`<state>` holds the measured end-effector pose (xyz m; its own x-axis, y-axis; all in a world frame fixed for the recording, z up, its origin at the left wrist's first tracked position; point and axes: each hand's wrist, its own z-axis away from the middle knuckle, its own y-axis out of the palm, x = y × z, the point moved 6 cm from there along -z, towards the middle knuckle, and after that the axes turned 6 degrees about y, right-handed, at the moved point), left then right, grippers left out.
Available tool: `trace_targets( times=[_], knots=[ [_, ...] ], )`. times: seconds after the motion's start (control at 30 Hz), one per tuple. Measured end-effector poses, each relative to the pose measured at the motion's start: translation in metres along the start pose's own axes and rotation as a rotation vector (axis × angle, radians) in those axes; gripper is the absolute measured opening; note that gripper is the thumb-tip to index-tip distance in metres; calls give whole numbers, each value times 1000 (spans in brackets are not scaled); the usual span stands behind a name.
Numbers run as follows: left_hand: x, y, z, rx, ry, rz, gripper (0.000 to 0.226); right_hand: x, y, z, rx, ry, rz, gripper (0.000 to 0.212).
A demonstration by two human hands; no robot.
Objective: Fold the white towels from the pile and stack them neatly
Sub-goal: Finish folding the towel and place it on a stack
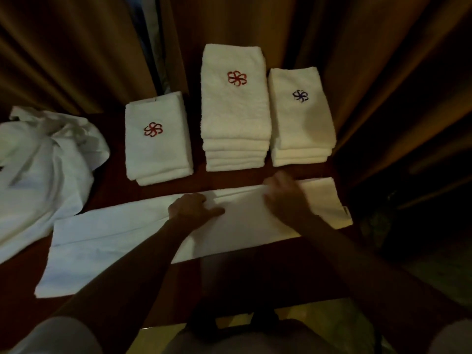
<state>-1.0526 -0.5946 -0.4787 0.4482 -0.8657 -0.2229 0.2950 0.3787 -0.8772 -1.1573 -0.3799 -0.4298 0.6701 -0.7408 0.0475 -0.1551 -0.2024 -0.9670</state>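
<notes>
Towel [122,233], folded lengthwise into a long strip, lies across the near part of the dark table [112,180]. Left hand [190,209] rests flat on its middle, fingers extended. Right hand [283,194] is motion-blurred; its grip cannot be determined. Three folded stacks [236,111] stand behind; the unfolded pile [43,162] lies left.

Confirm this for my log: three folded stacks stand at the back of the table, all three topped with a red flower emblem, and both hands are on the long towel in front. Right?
Not quite. The head view shows the left stack and middle stack with red emblems, but the right stack has a purple one. The left hand and right hand are on the long towel.
</notes>
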Motion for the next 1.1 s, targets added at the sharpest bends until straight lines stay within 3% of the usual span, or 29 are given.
trace_targets(
  times=[0.03, 0.1, 0.13, 0.23, 0.33, 0.47, 0.6, 0.77, 0.97, 1.1],
  knots=[
    [1, 0, -2, 3, 41, 8, 77, 35, 7, -3, 145, -86, -132, 16],
    [5, 0, -7, 42, 158, 35, 64, 84, 21, -1, 469, -37, -301, 40],
    [11, -1, -7, 72, 214, 54, 58, 96, 27, -2, 509, 1, -286, 48],
    [47, -10, 0, 118, 289, 106, 40, 104, 29, -6, 512, 78, -218, 49],
    [84, -22, 8, 35, 286, 165, 35, 106, 28, -10, 552, 89, -136, 43],
    [96, -18, 11, 11, 308, 191, 32, 140, 22, -26, 500, -124, 196, 38],
    [93, -15, 7, 39, 327, 180, 42, 166, 38, -41, 666, -159, 5, 38],
    [106, -22, 0, 138, 301, 317, 54, 159, 46, -51, 648, 5, -126, 20],
    [154, -36, 16, -94, 242, 126, 49, 161, 51, -45, 655, 23, -66, 23],
    [169, -30, 27, -154, 197, 102, 50, 177, 47, -47, 650, -26, -3, 40]
  ],
)
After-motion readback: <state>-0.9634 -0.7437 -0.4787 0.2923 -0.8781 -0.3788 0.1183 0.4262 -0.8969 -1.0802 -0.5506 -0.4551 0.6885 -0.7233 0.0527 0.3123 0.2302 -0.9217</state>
